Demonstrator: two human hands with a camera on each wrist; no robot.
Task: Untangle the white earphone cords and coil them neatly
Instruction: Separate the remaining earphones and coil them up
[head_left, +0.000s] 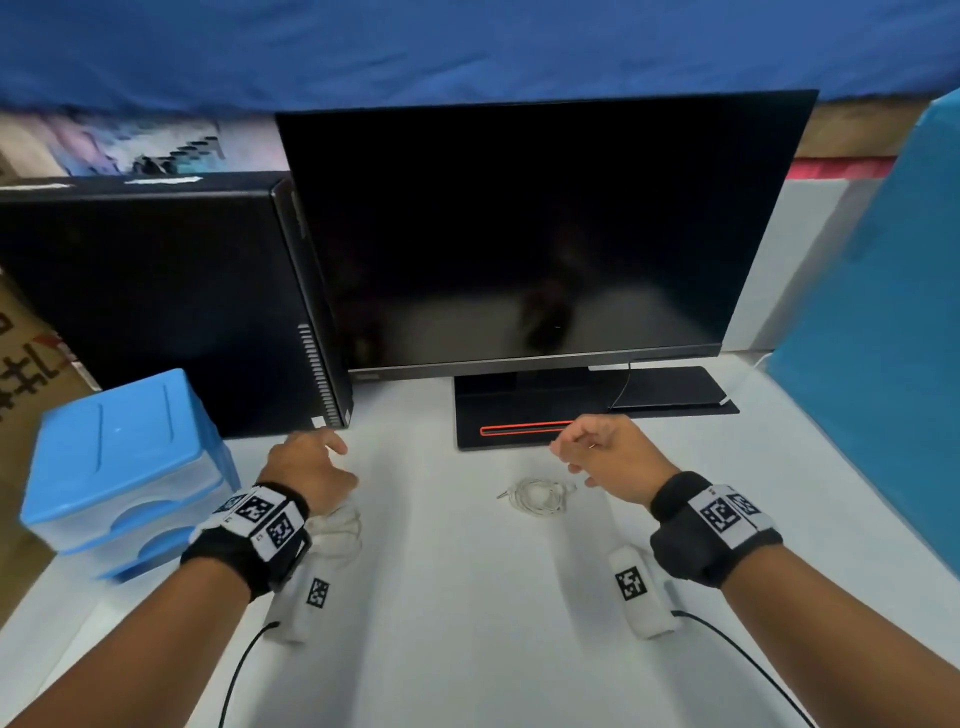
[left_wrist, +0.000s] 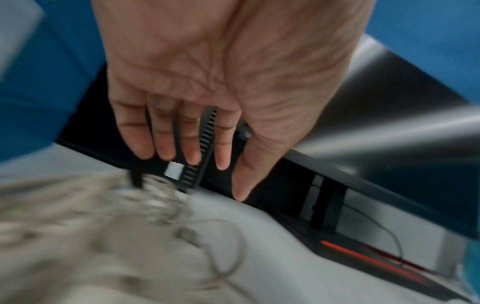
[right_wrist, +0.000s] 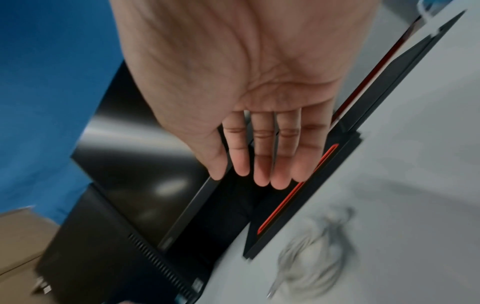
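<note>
White earphone cord bundles (head_left: 536, 496): 2 | left hand (head_left: 310, 464): spread, empty | right hand (head_left: 609, 455): spread, empty

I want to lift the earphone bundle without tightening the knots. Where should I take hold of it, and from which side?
Probably by the jack end that sticks out at the left of the white earphone cords, pinched from above. It is the only free, stiff part; the rest is loose overlapping loops. The right hand, open, hovers nearest.

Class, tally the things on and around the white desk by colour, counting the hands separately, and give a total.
Black: 2, the monitor and the computer tower
Blue: 1, the drawer box
White: 1, the earphone cords
Hands: 2, the left hand and the right hand
Total: 6
</note>
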